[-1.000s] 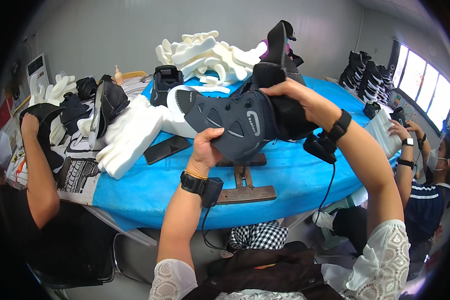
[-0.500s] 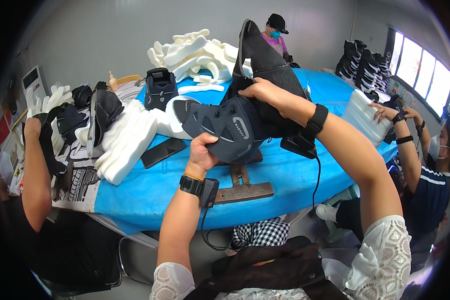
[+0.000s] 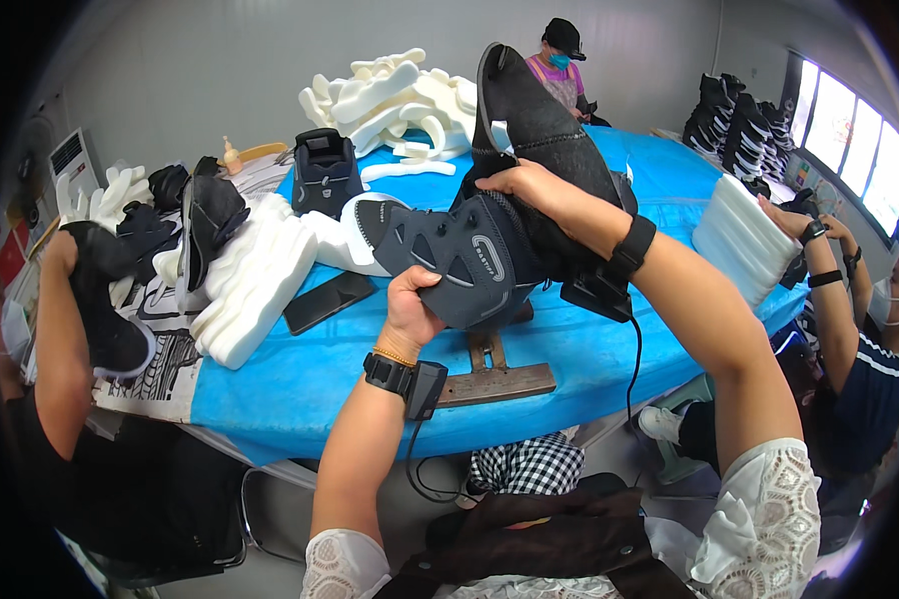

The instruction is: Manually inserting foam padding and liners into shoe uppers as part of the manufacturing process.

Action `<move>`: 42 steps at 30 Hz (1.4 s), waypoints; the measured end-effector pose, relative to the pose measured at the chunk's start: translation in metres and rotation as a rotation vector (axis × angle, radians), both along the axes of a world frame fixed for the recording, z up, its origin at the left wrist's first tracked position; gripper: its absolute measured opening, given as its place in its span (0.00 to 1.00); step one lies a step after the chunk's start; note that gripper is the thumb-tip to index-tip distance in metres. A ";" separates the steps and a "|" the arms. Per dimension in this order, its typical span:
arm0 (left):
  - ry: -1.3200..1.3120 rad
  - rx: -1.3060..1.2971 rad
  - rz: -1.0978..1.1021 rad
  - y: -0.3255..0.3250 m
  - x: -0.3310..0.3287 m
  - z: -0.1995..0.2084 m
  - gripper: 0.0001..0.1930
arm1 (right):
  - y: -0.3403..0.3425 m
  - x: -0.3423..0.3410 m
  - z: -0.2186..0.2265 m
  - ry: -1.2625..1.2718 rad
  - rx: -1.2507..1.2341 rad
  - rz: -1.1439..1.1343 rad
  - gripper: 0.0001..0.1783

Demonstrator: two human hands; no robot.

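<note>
A dark grey shoe upper (image 3: 469, 262) is held up above the blue-covered bench (image 3: 609, 349), tilted with its toe end low toward the person and its tall black collar (image 3: 529, 110) raised; it is carried clear of the bench, over a metal stand (image 3: 489, 371) that rests on the cloth just below it. The left hand (image 3: 413, 311) is clenched on the lower edge of the upper, with the thumb laid on the outer face; the right hand (image 3: 531, 187) is closed over the top of the upper near the collar opening, and how far its fingers reach inside cannot be told. Both grips therefore lie on the upper itself, one at each end, with the body of the piece stretched between them.

As to progress, the upper is judged to be in mid-handling; it is neither set on the metal stand nor laid among the other pieces. A white foam form (image 3: 355, 235) is seen touching or entering the toe end, though whether it is seated inside cannot be told. More white foam forms (image 3: 390, 95) are heaped at the far side of the bench, and a further stack (image 3: 255, 285) lies to the left beside a dark phone (image 3: 330, 299); other people are seated around the bench with dark uppers of their own.
</note>
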State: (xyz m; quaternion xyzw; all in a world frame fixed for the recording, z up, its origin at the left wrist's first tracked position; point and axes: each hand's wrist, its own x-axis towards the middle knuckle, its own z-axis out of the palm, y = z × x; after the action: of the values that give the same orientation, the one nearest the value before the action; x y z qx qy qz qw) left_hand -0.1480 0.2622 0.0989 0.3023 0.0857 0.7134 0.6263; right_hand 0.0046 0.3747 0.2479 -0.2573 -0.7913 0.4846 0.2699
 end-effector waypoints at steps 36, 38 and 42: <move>-0.011 -0.088 -0.140 0.003 0.019 -0.008 0.32 | -0.033 0.030 0.013 0.179 -0.227 0.078 0.12; 0.001 -0.051 -0.141 0.002 0.020 -0.007 0.31 | -0.048 0.044 0.031 0.163 -0.219 0.169 0.25; -0.006 -0.087 -0.120 0.003 0.024 -0.003 0.30 | -0.039 0.065 0.042 0.211 -0.150 0.080 0.35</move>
State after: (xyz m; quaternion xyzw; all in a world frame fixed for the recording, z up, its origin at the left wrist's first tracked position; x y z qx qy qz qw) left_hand -0.1241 0.2647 0.0956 0.2771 0.0967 0.6712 0.6807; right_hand 0.0696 0.3357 0.2900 -0.1926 -0.7298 0.5769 0.3121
